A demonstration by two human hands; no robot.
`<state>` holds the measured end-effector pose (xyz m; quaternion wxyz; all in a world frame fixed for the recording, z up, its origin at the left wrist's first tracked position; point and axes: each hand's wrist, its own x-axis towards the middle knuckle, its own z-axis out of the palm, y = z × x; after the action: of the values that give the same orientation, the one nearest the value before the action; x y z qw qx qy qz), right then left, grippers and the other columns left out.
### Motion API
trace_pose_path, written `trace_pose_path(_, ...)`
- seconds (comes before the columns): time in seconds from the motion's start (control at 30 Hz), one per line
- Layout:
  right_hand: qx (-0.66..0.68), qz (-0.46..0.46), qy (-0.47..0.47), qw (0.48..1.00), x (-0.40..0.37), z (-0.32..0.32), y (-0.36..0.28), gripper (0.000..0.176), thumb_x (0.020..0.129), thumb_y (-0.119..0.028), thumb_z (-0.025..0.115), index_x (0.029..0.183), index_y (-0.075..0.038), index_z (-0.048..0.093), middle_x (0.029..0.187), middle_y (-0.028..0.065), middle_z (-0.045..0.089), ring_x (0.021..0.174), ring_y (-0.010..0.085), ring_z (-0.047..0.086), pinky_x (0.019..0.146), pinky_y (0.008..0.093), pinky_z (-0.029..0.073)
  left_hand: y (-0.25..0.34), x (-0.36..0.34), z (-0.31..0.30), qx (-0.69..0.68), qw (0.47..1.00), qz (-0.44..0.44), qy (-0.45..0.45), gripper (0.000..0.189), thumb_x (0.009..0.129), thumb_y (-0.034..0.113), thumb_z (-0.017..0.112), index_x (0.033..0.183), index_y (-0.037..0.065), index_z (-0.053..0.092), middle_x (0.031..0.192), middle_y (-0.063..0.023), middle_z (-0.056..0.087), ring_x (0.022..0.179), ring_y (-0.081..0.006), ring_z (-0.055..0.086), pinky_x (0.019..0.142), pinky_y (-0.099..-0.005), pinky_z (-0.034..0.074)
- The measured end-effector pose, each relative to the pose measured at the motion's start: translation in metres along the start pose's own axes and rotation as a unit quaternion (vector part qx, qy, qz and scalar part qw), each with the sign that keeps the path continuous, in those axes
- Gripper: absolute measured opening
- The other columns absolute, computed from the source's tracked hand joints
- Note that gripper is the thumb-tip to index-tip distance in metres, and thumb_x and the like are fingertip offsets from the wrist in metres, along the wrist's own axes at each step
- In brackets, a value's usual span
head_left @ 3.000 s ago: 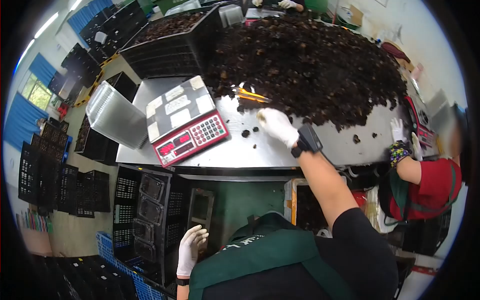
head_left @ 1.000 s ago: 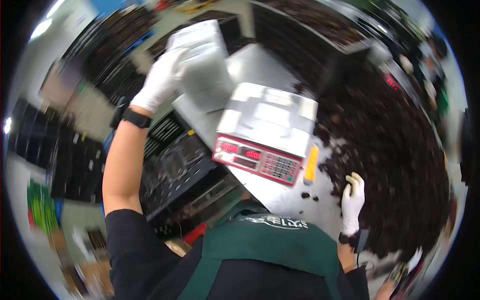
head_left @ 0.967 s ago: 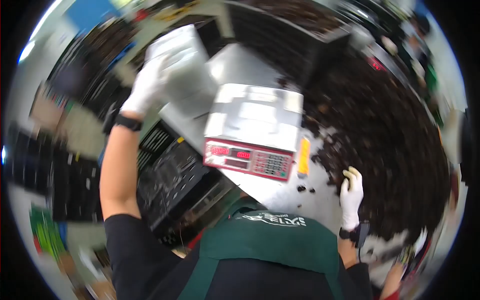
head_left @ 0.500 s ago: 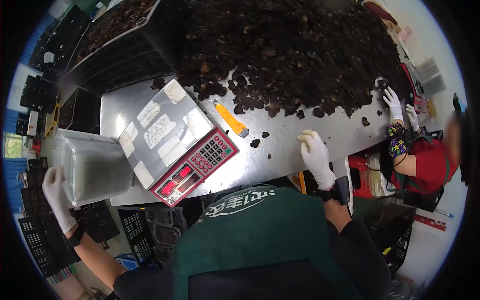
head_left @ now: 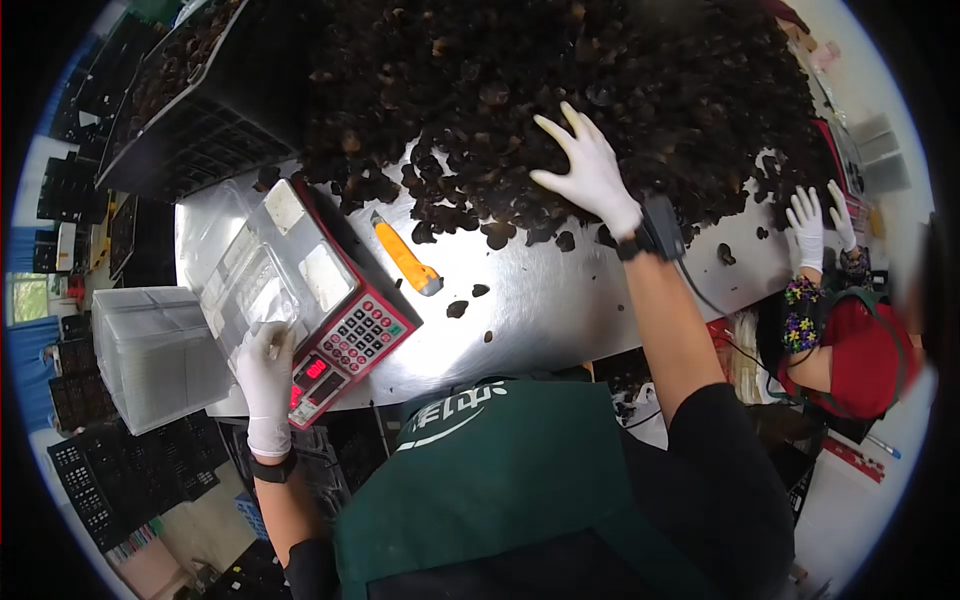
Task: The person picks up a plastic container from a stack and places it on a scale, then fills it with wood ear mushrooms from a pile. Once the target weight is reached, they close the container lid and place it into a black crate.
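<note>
My left hand (head_left: 265,370), in a white glove, pinches the near edge of a clear plastic container (head_left: 262,285) that lies over the steel platform of a red digital scale (head_left: 362,336). Red digits glow on the scale's display. My right hand (head_left: 590,172), also gloved, is spread open over the near side of a big heap of dark dried wood ear mushrooms (head_left: 450,95); nothing shows in its fingers. A yellow utility knife (head_left: 405,258) lies between the scale and the heap.
A stack of clear plastic containers (head_left: 160,370) stands left of the scale. Behind it is a black crate (head_left: 200,140) with more dark pieces. At the right, a co-worker's gloved hands (head_left: 808,228) are by the heap near another red scale (head_left: 838,160). Loose pieces dot the steel table (head_left: 540,310).
My left hand has moved right from beside the stack to the scale, with a clear container now in it. My right hand has reached forward from the table edge over the heap, fingers spreading.
</note>
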<state>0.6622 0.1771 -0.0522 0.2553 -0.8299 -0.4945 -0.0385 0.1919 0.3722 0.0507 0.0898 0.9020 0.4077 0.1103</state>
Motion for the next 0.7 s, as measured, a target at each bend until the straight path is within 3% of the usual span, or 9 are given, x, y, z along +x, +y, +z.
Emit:
trace_pose_path(0.1,-0.014,-0.036,-0.024,0.999,0.021,0.022,-0.013,0.068,0.068,-0.044,0.078,0.132,-0.027,0.062,0.150,0.0152,0.043,0.138,0.0391,0.038,0.107,0.0533,0.038,0.050,0.000,0.004,0.043,0.996,0.039,0.065,0.039,0.080,0.007,0.075,0.118,0.006,0.063,0.115,-0.0138,0.062,0.108,-0.0314,0.059,0.092,-0.0405,0.047)
trace_pose_path(0.17,-0.017,-0.113,-0.070,0.991,0.011,0.019,-0.034,0.059,0.066,-0.043,0.077,0.121,-0.025,0.069,0.145,0.0072,0.049,0.130,0.0334,0.045,0.102,0.0509,0.040,0.087,0.004,0.016,0.031,0.992,0.055,0.112,0.048,0.080,0.003,0.073,0.127,0.006,0.059,0.124,-0.0152,0.059,0.120,-0.0318,0.055,0.102,-0.0407,0.044)
trace_pose_path(0.3,0.025,-0.173,-0.175,0.969,-0.032,0.008,-0.047,0.059,0.068,-0.034,0.078,0.124,-0.021,0.067,0.143,0.0053,0.051,0.129,0.0329,0.047,0.108,0.0544,0.035,0.169,0.027,0.080,-0.126,0.985,0.112,-0.016,0.053,0.078,0.003,0.071,0.129,0.003,0.057,0.133,-0.0185,0.054,0.124,-0.0365,0.052,0.108,-0.0446,0.040)
trace_pose_path(0.37,0.037,-0.168,-0.143,0.975,-0.047,-0.012,-0.043,0.061,0.067,-0.032,0.078,0.126,-0.019,0.066,0.144,0.0070,0.051,0.131,0.0353,0.044,0.110,0.0565,0.032,0.201,0.044,0.102,-0.139,0.980,0.113,-0.084,0.061,0.077,0.007,0.073,0.135,0.003,0.053,0.139,-0.0212,0.049,0.131,-0.0394,0.045,0.110,-0.0464,0.037)
trace_pose_path(0.47,0.055,-0.094,-0.142,0.984,-0.070,-0.030,-0.022,0.064,0.065,-0.033,0.078,0.126,-0.019,0.065,0.150,0.0090,0.045,0.134,0.0366,0.041,0.108,0.0585,0.031,0.201,0.050,0.147,-0.073,0.985,0.115,-0.109,0.071,0.078,0.010,0.072,0.143,0.005,0.044,0.147,-0.0254,0.038,0.137,-0.0438,0.035,0.113,-0.0498,0.035)
trace_pose_path(0.57,0.018,-0.048,-0.126,0.991,-0.084,-0.025,-0.013,0.073,0.064,-0.036,0.081,0.133,-0.024,0.061,0.154,0.0096,0.040,0.135,0.0355,0.041,0.107,0.0546,0.033,0.203,0.045,0.152,-0.123,0.968,0.107,-0.192,0.068,0.078,0.012,0.072,0.141,0.004,0.047,0.148,-0.0258,0.037,0.132,-0.0434,0.043,0.112,-0.0459,0.037)
trace_pose_path(0.67,0.115,-0.066,-0.091,0.987,-0.058,-0.009,-0.026,0.080,0.064,-0.035,0.083,0.139,-0.026,0.057,0.155,0.0106,0.038,0.137,0.0344,0.039,0.106,0.0516,0.037,0.201,0.034,0.161,-0.152,0.957,0.153,-0.197,0.062,0.079,0.012,0.071,0.137,0.003,0.050,0.145,-0.0239,0.043,0.132,-0.0408,0.045,0.110,-0.0453,0.039)
trace_pose_path(0.7,0.127,-0.066,-0.121,0.982,-0.047,-0.004,-0.033,0.086,0.063,-0.034,0.084,0.143,-0.029,0.053,0.156,0.0120,0.036,0.138,0.0340,0.038,0.103,0.0509,0.041,0.204,0.030,0.161,-0.156,0.959,0.153,-0.181,0.060,0.080,0.012,0.071,0.136,0.003,0.051,0.144,-0.0234,0.044,0.132,-0.0406,0.046,0.110,-0.0456,0.039)
